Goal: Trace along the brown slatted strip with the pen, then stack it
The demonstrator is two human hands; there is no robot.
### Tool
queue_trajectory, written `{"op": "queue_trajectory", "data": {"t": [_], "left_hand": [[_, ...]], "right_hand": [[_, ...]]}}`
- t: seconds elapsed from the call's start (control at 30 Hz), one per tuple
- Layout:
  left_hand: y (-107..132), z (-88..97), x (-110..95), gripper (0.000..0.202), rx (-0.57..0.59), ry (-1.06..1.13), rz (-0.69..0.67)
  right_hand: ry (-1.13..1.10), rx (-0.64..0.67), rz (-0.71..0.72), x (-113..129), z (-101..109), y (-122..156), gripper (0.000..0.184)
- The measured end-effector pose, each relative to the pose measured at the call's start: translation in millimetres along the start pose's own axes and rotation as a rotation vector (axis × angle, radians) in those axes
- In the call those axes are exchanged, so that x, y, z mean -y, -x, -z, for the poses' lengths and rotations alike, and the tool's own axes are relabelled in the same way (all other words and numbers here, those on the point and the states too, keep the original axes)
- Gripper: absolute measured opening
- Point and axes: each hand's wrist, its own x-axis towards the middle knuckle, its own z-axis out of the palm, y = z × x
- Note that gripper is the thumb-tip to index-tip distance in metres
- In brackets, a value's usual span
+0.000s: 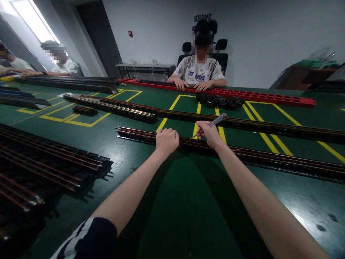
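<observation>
With grip clenched, the left hand (167,141) holds a black tray (283,163) of copper rods (137,131); right hand (208,133) pinches a tool (213,123).

A plain white wall (269,36) backs the room, with a dark grey doorway (99,36) and a bright slanted window (35,21) at left. Black office chairs (221,45) and a narrow grey side table (145,66) stand against it, beyond the wide green yellow-lined worktable (188,201).

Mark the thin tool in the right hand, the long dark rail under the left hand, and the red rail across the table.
thin tool (217,121): head view, upper shaft, clear of the grip.
long dark rail (269,157): head view, bare stretch toward the right edge.
red rail (269,97): head view, its right half.
</observation>
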Motion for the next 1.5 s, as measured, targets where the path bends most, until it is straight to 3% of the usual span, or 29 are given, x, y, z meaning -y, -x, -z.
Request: {"op": "queue_trajectory", "data": {"t": [0.57,0.9,1.5], "left_hand": [[0.6,3.7,-1.0,0.041,0.023,-0.017,-0.04],[3.3,6.7,-17.3,0.038,0.082,0.005,-0.272],[0.0,4.1,-15.4,0.037,0.068,-0.046,-0.097]], "right_hand": [[0.029,-0.06,0.008,-2.0,0.8,-0.2,0.039],[0.015,-0.085,0.004,-2.9,-0.6,-1.4,0.038],[0.065,-0.081,0.024,4.8,-11.6,5.8,0.041]]}}
